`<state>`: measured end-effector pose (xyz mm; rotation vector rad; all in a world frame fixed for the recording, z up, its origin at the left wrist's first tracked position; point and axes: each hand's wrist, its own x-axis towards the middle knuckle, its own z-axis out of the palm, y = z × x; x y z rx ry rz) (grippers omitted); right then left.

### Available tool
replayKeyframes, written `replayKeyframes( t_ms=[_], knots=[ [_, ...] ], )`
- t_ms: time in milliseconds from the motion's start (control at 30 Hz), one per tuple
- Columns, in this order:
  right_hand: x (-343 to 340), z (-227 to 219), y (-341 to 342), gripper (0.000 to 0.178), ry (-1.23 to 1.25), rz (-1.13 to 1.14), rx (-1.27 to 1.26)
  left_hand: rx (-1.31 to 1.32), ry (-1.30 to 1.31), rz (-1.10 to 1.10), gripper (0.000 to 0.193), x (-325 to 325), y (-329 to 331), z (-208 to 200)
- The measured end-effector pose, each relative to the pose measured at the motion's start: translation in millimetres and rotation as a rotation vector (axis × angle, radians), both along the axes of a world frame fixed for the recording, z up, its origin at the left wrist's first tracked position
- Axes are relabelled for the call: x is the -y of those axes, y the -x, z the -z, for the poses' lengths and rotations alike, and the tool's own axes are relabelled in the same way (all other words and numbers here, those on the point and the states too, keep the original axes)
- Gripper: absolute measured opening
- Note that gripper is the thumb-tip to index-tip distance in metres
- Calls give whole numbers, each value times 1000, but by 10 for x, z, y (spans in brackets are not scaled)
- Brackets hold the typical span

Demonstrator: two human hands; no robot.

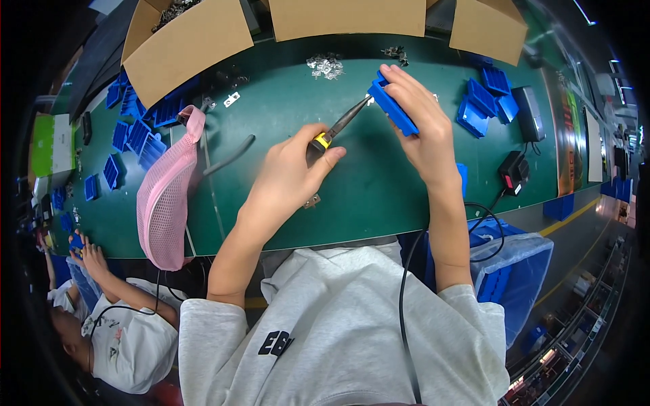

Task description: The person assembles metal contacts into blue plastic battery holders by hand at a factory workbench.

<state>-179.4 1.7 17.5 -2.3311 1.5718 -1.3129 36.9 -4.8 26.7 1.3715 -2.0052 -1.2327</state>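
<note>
My left hand (292, 166) is closed round the yellow-and-black handle of what look like long-nose pliers (349, 116). Their dark tapered tip points up to the right and meets the edge of a blue plastic housing (393, 107). At that tip shows a small shiny metal piece (370, 101), partly hidden. My right hand (423, 122) grips the housing from its right side, fingers along the top and thumb out of sight. Beyond the hands, a pile of small silver metal parts (326, 66) and a few dark ones (395, 54) lie on the green table (359, 189).
Cardboard boxes (349, 19) line the far edge. Blue housings lie left (137, 139) and right (482, 98). A pink mesh pouch (166, 196) stands left; a black device (513, 172) with a cable sits right. Lower left, another person's hands (91, 257) hold a blue piece.
</note>
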Motion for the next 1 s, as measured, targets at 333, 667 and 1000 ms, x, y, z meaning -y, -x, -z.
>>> replayKeyframes(
  t_ms=[333,667,1000],
  knots=[
    [17,79,-59,35,-24,-14,121,-84,-200,-34,39,18,-4,57],
    [11,170,-97,38,-21,56,159,-7,-149,-32,41,54,-2,25],
    [-24,153,-167,39,-111,132,262,-64,-58,-66,34,38,17,52]
  ],
)
